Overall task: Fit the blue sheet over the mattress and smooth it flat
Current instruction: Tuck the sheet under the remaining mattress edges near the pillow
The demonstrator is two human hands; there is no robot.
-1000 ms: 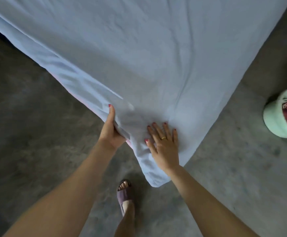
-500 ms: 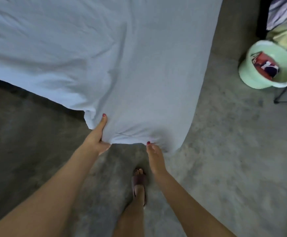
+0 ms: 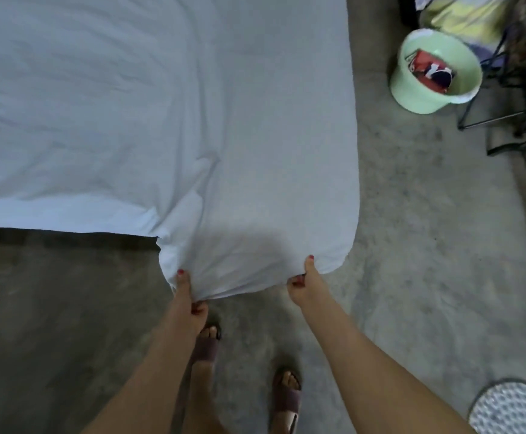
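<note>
Since the previous frame, I see both hands shifted to the blue sheet's (image 3: 192,120) near hem: left hand (image 3: 189,303) and right hand (image 3: 305,285) each pinch gathered, creased cotton, thumbs on top, arms extended; sheet drapes the mattress corner above concrete floor (image 3: 412,230).

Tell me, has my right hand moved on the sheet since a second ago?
Yes. The right hand left the top of the sheet and now pinches its bottom edge.

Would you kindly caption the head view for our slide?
Left hand and right hand grip the blue sheet at the bed's near corner.
</note>
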